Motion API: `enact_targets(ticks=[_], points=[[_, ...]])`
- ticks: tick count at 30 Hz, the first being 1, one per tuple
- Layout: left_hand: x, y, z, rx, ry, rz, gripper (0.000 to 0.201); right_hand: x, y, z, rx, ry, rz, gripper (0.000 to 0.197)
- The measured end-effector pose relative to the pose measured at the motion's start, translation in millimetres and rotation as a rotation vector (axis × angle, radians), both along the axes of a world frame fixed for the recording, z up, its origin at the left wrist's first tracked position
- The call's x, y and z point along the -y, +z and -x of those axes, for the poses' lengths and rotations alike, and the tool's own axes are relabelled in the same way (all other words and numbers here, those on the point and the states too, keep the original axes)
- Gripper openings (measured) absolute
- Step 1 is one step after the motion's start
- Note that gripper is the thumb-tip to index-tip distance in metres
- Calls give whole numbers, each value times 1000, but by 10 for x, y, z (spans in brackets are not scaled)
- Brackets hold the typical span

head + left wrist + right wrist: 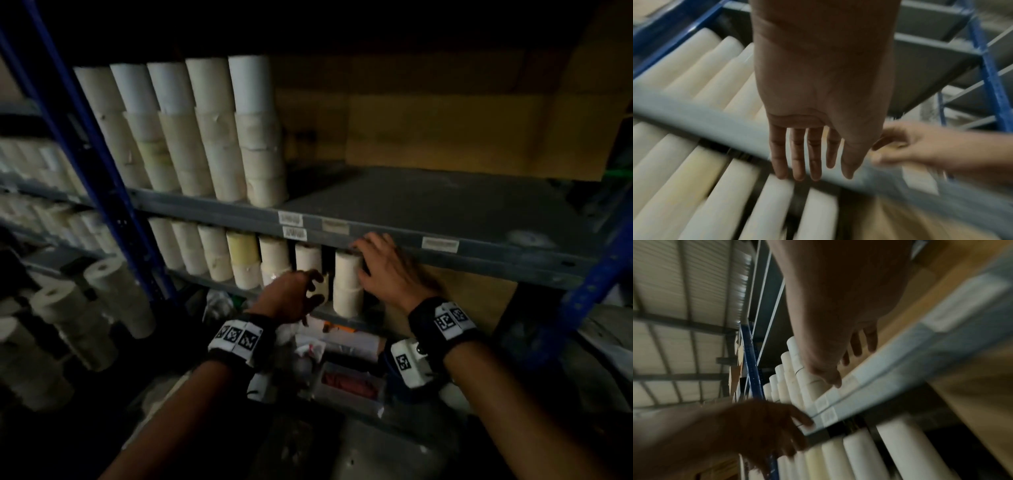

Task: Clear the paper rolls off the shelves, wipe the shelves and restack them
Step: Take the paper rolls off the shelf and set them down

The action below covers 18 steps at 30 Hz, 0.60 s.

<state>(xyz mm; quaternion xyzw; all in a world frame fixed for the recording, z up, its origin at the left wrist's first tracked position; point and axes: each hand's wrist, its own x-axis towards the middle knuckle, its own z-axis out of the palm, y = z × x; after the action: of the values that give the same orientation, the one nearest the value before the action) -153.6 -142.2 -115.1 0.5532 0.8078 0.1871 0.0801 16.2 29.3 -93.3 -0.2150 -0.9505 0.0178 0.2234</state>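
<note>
Where the far left of the scene is reached, these items are seen, taken from left to right:

Loose rolls (102, 301): stacked in leaning columns at the near left, outside the blue upright (113, 192) of the rack.

Upper shelf (428, 205): five tall columns of paper rolls (212, 137) are stood on its left part; the grey board to their right is seen bare, with cardboard (445, 130) behind it.

Shelf edge labels (291, 219): pale stickers are fixed along the grey front rail.

Lower shelf (342, 317): a row of two-high roll columns (209, 253) is stood under the upper rail, from the blue upright to the middle; one yellowish roll (242, 248) is set among the cream ones.

Left hand (291, 298): held at the front of the lower row, fingers (797, 154) spread and only loosely bent around a cream roll (308, 260); a firm grip is not shown, and in the left wrist view the fingers are seen almost straight, nothing closed within them.

Right hand (390, 270): laid flat against the right side of the end column (347, 284), fingers (857, 344) extended and relaxed, fingertips at the top roll just under the rail; nothing is gripped.

Below the lower shelf: crumpled paper and a clear tray (349, 383) with something reddish are seen, dimly lit.
</note>
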Motion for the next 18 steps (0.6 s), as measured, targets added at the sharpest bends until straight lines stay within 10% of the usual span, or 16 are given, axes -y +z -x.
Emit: enact_targets(ticks=[9, 18], points=[[-475, 1368, 1133, -356, 68, -243, 41, -772, 271, 1311, 293, -26, 48, 64], [-917, 2184, 1981, -541, 348, -659, 79, -1134, 320, 1680, 312, 4, 128, 109]])
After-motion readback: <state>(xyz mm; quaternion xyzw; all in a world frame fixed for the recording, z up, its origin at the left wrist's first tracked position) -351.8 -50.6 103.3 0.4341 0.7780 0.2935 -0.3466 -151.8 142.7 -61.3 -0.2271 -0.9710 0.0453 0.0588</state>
